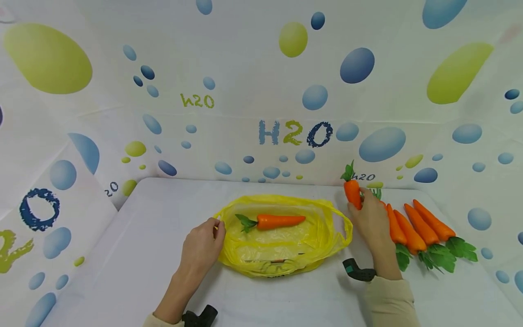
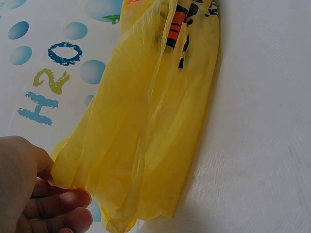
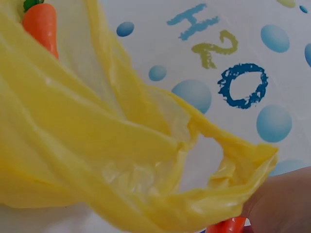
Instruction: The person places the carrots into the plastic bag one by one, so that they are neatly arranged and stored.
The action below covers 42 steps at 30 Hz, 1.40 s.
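A yellow plastic bag (image 1: 286, 268) lies with its mouth spread wide, and one carrot (image 1: 279, 221) with green leaves is inside it. My left hand (image 1: 204, 240) pinches the bag's left edge between thumb and fingers; the left wrist view shows this hand (image 2: 43, 199) at the bag's corner. To the right of the bag, my right hand (image 1: 372, 220) holds a second carrot (image 1: 352, 193), its leafy top pointing up and away. In the right wrist view the bag's handle loop (image 3: 243, 194) covers most of that carrot (image 3: 228, 225).
Several more carrots (image 1: 422, 225) lie side by side on the white table (image 1: 286, 304) at the right, leaves toward the near side. Behind the table rises a white backdrop (image 1: 245, 59) with blue and green dots and H2O lettering.
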Each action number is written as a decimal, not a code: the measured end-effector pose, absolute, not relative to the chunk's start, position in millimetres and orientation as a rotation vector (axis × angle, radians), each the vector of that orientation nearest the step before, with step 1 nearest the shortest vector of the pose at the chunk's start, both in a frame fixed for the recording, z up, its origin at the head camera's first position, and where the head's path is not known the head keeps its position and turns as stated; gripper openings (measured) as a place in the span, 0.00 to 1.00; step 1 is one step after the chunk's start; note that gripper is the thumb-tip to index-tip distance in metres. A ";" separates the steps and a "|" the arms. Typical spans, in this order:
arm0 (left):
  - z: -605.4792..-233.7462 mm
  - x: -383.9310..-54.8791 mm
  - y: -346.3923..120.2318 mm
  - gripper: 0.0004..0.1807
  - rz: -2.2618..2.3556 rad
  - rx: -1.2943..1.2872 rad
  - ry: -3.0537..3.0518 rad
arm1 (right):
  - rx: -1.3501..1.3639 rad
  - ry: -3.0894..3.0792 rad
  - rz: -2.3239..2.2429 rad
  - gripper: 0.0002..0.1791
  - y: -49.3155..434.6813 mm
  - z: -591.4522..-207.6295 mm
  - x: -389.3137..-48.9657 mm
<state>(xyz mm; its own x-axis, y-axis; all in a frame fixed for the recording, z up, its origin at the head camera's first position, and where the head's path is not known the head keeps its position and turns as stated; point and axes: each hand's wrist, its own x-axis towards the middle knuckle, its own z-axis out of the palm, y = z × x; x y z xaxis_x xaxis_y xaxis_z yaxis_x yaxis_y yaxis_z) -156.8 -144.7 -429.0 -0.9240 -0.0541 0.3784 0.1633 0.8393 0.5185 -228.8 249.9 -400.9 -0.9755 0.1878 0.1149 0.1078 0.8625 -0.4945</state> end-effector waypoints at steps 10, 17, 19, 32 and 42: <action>-428.2 -158.2 -141.8 0.10 -0.791 -0.083 -2.649 | -0.266 -2.770 0.743 0.36 244.5 -384.9 -223.9; -426.4 -157.3 -140.5 0.11 -0.785 -0.064 -2.672 | -0.176 -2.696 0.741 0.35 238.8 -376.8 -218.5; -426.6 -156.5 -140.6 0.11 -0.780 -0.063 -2.670 | -0.145 -2.683 0.732 0.34 236.5 -374.9 -216.2; -429.9 -152.5 -141.4 0.10 -0.769 -0.072 -2.633 | -0.010 -2.571 0.729 0.31 217.2 -365.1 -206.1; -431.4 -150.7 -140.8 0.11 -0.776 -0.050 -2.642 | 0.200 -2.415 0.671 0.29 203.1 -370.2 -203.7</action>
